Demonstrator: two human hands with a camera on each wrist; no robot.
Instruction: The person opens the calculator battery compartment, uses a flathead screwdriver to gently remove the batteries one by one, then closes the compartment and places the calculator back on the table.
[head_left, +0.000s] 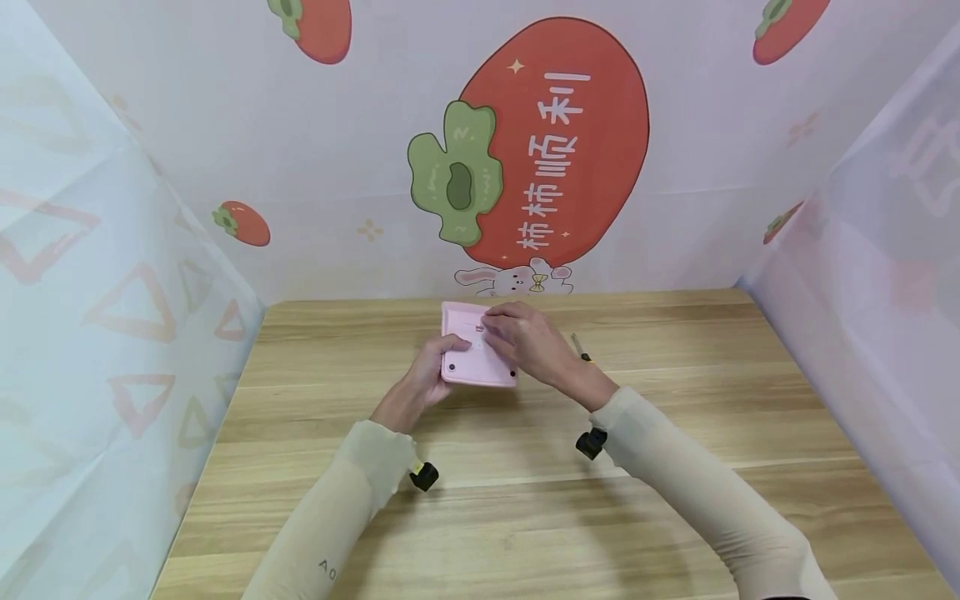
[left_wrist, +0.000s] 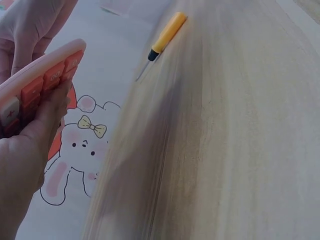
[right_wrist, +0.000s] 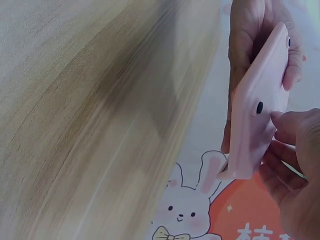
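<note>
A pink calculator (head_left: 480,367) is held up over the far part of the table, its back towards the head camera. My left hand (head_left: 432,368) grips its left side, thumb on the back and fingers under the key side. Orange-red keys (left_wrist: 54,75) show in the left wrist view. My right hand (head_left: 531,343) has its thumb and fingertips at the calculator's back, beside a small dark slot (head_left: 480,328). Whether those fingertips pinch something small is hidden. Round dark feet sit on the back, such as the foot (right_wrist: 259,107) in the right wrist view.
A screwdriver (left_wrist: 169,33) with a yellow-orange handle lies on the wooden table (head_left: 495,517), partly behind my right wrist in the head view. A white printed sheet (head_left: 360,150) rises at the table's back edge, with more sheeting on both sides.
</note>
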